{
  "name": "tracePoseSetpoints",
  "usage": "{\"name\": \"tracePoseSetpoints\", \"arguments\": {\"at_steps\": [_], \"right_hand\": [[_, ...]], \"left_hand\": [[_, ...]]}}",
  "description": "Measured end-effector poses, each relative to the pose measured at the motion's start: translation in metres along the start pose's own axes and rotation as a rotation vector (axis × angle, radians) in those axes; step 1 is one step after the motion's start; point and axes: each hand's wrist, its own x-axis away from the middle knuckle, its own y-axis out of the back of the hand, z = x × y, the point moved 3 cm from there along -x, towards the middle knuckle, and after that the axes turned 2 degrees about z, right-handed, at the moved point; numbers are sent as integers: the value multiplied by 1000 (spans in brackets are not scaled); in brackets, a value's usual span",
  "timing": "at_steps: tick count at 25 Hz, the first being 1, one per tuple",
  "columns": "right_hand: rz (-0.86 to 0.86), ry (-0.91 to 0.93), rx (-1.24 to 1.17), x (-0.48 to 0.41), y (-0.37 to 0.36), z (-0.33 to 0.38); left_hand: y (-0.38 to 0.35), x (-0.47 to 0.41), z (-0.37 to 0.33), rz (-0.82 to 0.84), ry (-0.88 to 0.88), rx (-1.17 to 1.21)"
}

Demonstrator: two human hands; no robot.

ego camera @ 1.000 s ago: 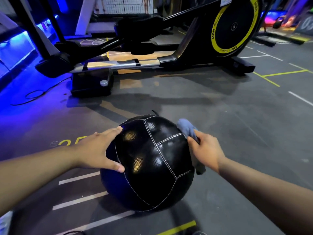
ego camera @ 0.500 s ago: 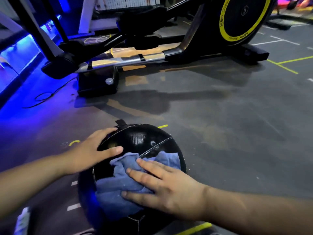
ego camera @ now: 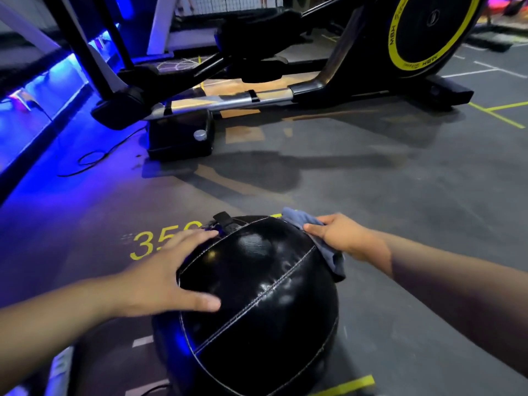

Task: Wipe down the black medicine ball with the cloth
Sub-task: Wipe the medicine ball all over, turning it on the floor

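Note:
A black medicine ball (ego camera: 257, 304) with white stitched seams rests on the grey gym floor in the lower middle of the head view. My left hand (ego camera: 168, 272) lies flat on its upper left side, fingers spread, steadying it. My right hand (ego camera: 340, 237) presses a blue-grey cloth (ego camera: 331, 252) against the ball's upper right side. The cloth sticks out beyond my fingers at the top and hangs below my palm. A short black strap (ego camera: 225, 221) pokes up at the ball's far top.
A black elliptical trainer (ego camera: 257, 90) with a yellow-ringed flywheel (ego camera: 428, 32) stands across the floor beyond the ball. Its black base block (ego camera: 180, 135) sits front left, with a loose cable (ego camera: 94, 158) beside it. Yellow numerals (ego camera: 160, 241) and painted lines mark the floor.
My right hand has swept the cloth from the ball's near top face over to its upper right side. The left hand stays on the upper left side.

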Motion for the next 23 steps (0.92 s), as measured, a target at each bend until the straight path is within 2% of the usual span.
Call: {"name": "tracePoseSetpoints", "arguments": {"at_steps": [2, 5, 7, 10, 12, 14, 16, 17, 20, 23], "right_hand": [[22, -31, -209, 8, -6, -11], [-72, 178, -242, 19, -14, 2], [-154, 432, -104, 37, -18, 25], [-221, 871, 298, 91, -50, 43], [-144, 1121, 561, 122, -75, 47], [-120, 1255, 751, 131, -82, 44], [-185, 1242, 813, 121, -72, 37], [-225, 1177, 761, 114, -64, 35], [-323, 864, 336, 93, -28, 29], [-360, 614, 134, 62, 9, 21]], "left_hand": [[-4, 6, -1, 41, -45, -33], [-2, 4, 6, -17, -84, -16], [1, -2, 18, -36, -102, 15], [5, -10, 32, -63, -137, 49], [7, -13, 33, -85, -171, 59], [8, -18, 31, -124, -187, 64], [8, -21, 26, -191, -133, 113], [8, -21, 23, -249, -97, 129], [9, -16, 15, -363, -31, 102], [2, -11, 7, -148, -60, 66]]}}
